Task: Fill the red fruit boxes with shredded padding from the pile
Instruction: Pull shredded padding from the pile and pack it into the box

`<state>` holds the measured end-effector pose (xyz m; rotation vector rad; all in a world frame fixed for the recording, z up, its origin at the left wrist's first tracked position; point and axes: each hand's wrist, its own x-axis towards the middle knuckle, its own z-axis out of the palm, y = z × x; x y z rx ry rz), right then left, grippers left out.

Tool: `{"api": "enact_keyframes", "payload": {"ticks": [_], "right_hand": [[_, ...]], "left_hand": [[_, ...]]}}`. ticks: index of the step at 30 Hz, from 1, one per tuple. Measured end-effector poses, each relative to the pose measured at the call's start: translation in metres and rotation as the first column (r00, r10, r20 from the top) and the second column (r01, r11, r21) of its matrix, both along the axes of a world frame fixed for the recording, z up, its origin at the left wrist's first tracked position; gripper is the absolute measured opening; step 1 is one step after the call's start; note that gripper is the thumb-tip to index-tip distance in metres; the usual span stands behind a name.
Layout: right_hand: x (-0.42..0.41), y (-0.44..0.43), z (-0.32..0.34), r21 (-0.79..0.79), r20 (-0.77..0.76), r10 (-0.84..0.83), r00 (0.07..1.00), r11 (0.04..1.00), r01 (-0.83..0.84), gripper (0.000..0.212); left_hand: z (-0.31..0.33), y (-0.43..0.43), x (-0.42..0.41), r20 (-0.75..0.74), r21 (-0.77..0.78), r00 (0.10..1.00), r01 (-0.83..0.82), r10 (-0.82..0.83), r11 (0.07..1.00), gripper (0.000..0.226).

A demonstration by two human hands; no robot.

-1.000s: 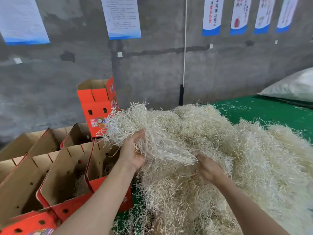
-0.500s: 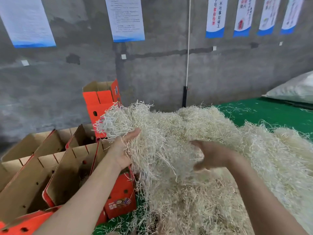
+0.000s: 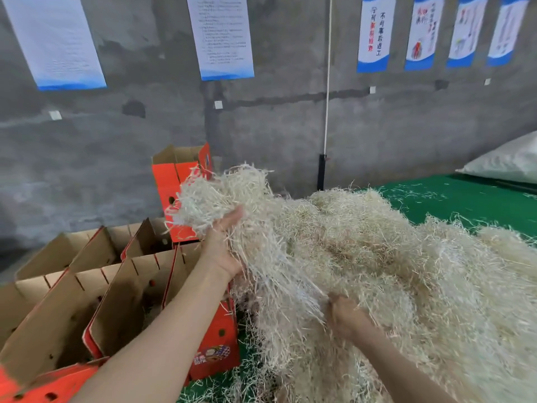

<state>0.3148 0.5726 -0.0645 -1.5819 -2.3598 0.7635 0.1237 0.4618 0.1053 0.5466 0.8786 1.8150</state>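
Both hands work the pile (image 3: 377, 242): the left hand (image 3: 223, 248) holds a tuft (image 3: 220, 193) raised, the right hand (image 3: 345, 315) is sunk among strands, its grip impossible to tell, and should tear the tuft clean from that pale, stringy, tangled heap before it goes into the open boxes (image 3: 130, 301) just beside it on the left.

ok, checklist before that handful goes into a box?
1. Left hand grip on the clump: ok, thumb lies over the strands.
2. Clump free of the pile: not ok, strands trail into it.
3. Right hand grip: cannot tell, fingers buried in strands.
4. Nearest red box open on top: ok.
5. Room inside that box: cannot tell, interior dark.
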Motion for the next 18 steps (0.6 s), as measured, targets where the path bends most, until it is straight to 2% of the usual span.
{"api": "enact_keyframes", "payload": {"ticks": [3, 4, 5, 6, 7, 9, 12, 14, 15, 16, 17, 18], "right_hand": [[0.026, 0.014, -0.019, 0.023, 0.230, 0.010, 0.973, 1.000, -0.016, 0.033], [0.033, 0.016, -0.027, 0.031, 0.302, 0.040, 0.952, 0.998, -0.052, 0.034], [0.037, 0.016, -0.031, 0.027, 0.352, 0.068, 0.933, 0.996, -0.083, 0.034], [0.039, 0.018, -0.030, 0.043, 0.351, 0.083, 0.933, 0.993, -0.105, 0.033], [0.036, 0.015, -0.018, 0.053, 0.329, 0.095, 0.940, 0.991, -0.119, 0.032], [0.019, 0.011, 0.017, 0.119, 0.211, 0.149, 0.966, 0.977, -0.176, 0.029], [0.000, 0.004, 0.076, 0.330, 0.027, 0.182, 0.983, 0.926, -0.181, 0.034], [-0.003, -0.004, 0.100, 0.405, -0.210, 0.220, 0.953, 0.906, -0.121, 0.026], [-0.006, -0.012, 0.109, 0.292, -0.417, 0.282, 0.864, 0.942, -0.167, 0.035], [-0.010, -0.021, 0.115, 0.080, -0.645, 0.285, 0.709, 0.948, -0.309, 0.058], [-0.015, -0.027, 0.113, -0.085, -0.760, 0.233, 0.607, 0.890, -0.448, 0.076], [-0.022, -0.034, 0.107, -0.174, -0.767, 0.214, 0.604, 0.838, -0.518, 0.087]], "left_hand": [[0.001, 0.000, 0.001, 0.014, 0.065, 0.997, -0.081, 0.080, 0.995, 0.009], [0.006, 0.001, -0.004, 0.014, 0.114, 0.993, -0.119, 0.118, 0.986, 0.013], [0.013, 0.001, -0.011, 0.011, 0.135, 0.988, -0.151, 0.151, 0.979, 0.028], [0.018, 0.002, -0.014, 0.004, 0.121, 0.988, -0.152, 0.152, 0.981, 0.033], [0.021, 0.000, -0.013, -0.002, 0.085, 0.991, -0.130, 0.131, 0.988, 0.026], [0.017, -0.002, -0.002, -0.002, -0.003, 0.998, -0.061, 0.061, 0.998, 0.006], [0.001, -0.002, 0.009, 0.018, -0.072, 0.999, -0.039, 0.040, 0.997, 0.023], [-0.004, -0.001, 0.011, 0.025, -0.094, 0.998, -0.049, 0.052, 0.994, 0.024], [-0.005, 0.000, 0.012, 0.038, -0.094, 0.997, -0.057, 0.061, 0.994, 0.015], [-0.005, 0.000, 0.016, 0.056, -0.080, 0.997, -0.051, 0.055, 0.995, 0.007], [-0.005, 0.002, 0.019, 0.063, -0.067, 0.997, -0.042, 0.047, 0.997, 0.008], [-0.006, 0.003, 0.022, 0.068, -0.053, 0.997, -0.031, 0.035, 0.998, 0.009]]}}
